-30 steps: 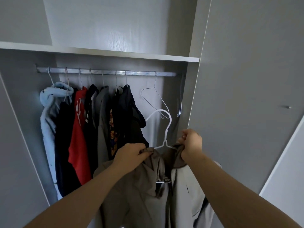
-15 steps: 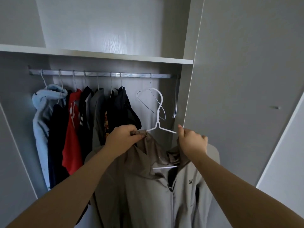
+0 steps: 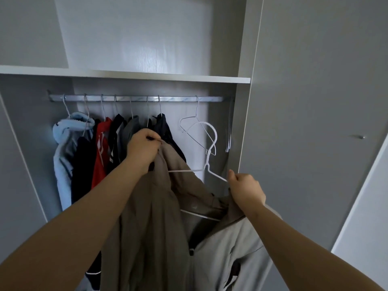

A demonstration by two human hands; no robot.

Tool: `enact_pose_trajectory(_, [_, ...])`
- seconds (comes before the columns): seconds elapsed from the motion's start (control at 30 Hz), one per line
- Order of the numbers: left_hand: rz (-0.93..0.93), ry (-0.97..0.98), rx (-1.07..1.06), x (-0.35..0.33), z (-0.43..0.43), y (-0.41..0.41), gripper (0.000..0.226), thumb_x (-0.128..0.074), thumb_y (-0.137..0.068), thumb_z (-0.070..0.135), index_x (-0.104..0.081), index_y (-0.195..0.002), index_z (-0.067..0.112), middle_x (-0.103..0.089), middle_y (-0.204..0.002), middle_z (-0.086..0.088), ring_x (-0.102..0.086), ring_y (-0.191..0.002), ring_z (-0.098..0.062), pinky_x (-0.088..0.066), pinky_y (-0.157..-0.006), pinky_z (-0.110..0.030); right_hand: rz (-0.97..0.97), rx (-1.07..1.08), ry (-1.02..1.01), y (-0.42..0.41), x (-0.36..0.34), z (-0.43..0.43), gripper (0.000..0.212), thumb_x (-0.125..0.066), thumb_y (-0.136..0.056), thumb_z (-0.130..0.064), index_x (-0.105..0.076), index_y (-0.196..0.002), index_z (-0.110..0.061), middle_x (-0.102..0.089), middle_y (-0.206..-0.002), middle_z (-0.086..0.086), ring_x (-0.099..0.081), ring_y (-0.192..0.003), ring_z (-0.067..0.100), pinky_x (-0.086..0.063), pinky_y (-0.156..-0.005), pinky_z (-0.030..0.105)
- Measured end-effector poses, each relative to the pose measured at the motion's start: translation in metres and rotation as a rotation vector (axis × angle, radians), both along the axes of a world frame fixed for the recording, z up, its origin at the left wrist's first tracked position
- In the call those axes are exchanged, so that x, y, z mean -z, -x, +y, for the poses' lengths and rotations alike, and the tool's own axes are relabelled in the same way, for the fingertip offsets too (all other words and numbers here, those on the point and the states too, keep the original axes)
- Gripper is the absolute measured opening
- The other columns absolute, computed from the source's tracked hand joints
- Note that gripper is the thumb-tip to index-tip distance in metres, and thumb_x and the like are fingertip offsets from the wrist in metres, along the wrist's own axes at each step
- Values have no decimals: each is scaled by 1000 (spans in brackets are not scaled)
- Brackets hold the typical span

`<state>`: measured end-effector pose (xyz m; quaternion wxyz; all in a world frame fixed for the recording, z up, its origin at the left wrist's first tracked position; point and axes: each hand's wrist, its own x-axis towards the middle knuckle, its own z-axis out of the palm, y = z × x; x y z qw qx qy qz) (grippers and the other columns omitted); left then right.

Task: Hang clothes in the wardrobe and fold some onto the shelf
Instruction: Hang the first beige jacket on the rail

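Left grip [image 3: 144,149] pinches the tan jacket [image 3: 151,223] at its collar edge, held high. Right grip [image 3: 245,191] clenched on the other shoulder, lower, at the end of the white hanger [image 3: 215,136] arm. Hanger's long axis tilts down to the right. Hook stands between the grips, nearer the right, below the rail [image 3: 134,98]. Free rail lies up and ahead, beside the bare wire hanger [image 3: 197,110].
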<state>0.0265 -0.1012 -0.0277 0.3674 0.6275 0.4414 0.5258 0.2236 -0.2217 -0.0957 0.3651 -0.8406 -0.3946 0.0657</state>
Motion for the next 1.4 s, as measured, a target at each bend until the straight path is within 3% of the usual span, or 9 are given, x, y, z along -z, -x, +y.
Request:
enact_pose_trajectory(0.1, [-141,229,214,4,-9,-13,14,-57,-86,4,-55,-83,17,-62,-100,-14,-60,-83,-20,-52,-64,-31,5,-4,-9,7,0,4,47,-37,-94,-46,-50,-63,-13,-49,-65,1,-49,-70,25,-34,-61,28])
enact_pose_trajectory(0.23, [786,-207,374,31,-8,-7,22,-58,-87,41,-58,-103,26,-54,-101,6,-53,-96,-13,-46,-86,-32,85,25,-61,3,-4,2,45,-43,-93,-43,-49,-61,-11,-51,-63,2,-52,-68,25,-34,-58,25])
enact_pose_trajectory(0.3, [910,-267,430,42,-8,-4,19,-55,-90,39,-60,-90,21,-55,-82,8,-55,-85,-14,-46,-82,-32,98,40,-107,0,-6,0,44,-46,-92,-40,-50,-60,-11,-52,-63,2,-54,-74,28,-37,-63,27])
enact_pose_trajectory(0.47, [678,-369,323,53,-9,-5,20,-58,-90,25,-65,-83,7,-58,-70,3,-56,-74,-17,-46,-74,-38,99,32,-204,0,-13,-3,28,-49,-91,-36,-57,-77,-13,-51,-70,1,-55,-92,32,-41,-77,33])
enact_pose_trajectory(0.63, [500,-355,216,48,-13,-11,14,-65,-85,22,-61,-73,28,-57,-68,17,-54,-71,-6,-47,-72,-33,65,55,111,-9,-15,-7,38,-42,-90,-49,-54,-116,-24,-49,-124,6,-33,-123,29,-28,-97,43])
enact_pose_trajectory(0.83, [529,-261,375,43,-17,-15,10,-69,-81,35,-69,-75,27,-65,-71,10,-60,-73,-4,-49,-72,-29,104,40,-138,-12,-13,-14,24,-46,-81,3,-64,-95,-5,-63,-97,16,-55,-98,32,-44,-79,31])
enact_pose_trajectory(1.07, [826,-281,114,52,-15,-14,30,-51,-90,46,-66,-76,25,-63,-76,6,-59,-77,-12,-43,-65,-28,146,105,-574,0,-20,-10,31,-44,-74,11,-54,-98,-7,-50,-99,7,-43,-81,19,-29,-69,15])
enact_pose_trajectory(1.27, [721,-303,-29,44,-15,-21,32,-51,-90,48,-62,-73,24,-55,-64,11,-55,-71,-13,-37,-55,-23,351,-368,-467,37,-31,-6,29,-60,-74,4,-57,-65,-23,-56,-61,-12,-52,-55,-3,-39,-58,10])
enact_pose_trajectory(1.4, [592,-275,86,38,-7,-5,23,-59,-85,47,-64,-68,32,-61,-66,12,-58,-71,-11,-45,-64,-28,51,-226,-392,22,-30,-4,17,-55,-85,-14,-63,-96,-24,-63,-98,-7,-54,-96,-1,-35,-77,13])
